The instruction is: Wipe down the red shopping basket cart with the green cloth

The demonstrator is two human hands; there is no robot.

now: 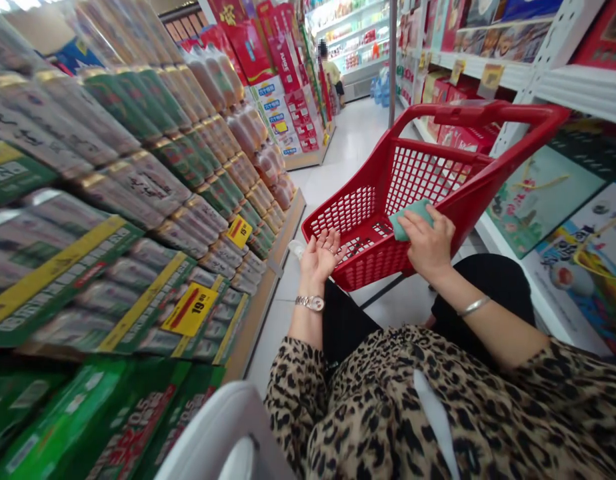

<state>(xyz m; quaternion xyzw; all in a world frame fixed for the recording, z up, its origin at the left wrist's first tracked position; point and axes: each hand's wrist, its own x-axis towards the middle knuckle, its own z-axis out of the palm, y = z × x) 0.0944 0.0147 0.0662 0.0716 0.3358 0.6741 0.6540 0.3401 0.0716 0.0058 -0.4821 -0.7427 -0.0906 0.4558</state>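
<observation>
Your right hand (431, 241) grips the green cloth (400, 229), long axis eight-to-two, at two o'clock from your left hand (320, 259), its fingers spread, empty.

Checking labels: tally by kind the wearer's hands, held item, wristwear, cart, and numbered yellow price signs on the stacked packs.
Hands: 2 (left hand, right hand)
Green item, in the right hand: 1
Watch: 1
Bracelet: 1
Red cart: 1
Yellow price signs: 2
Total: 8
</observation>
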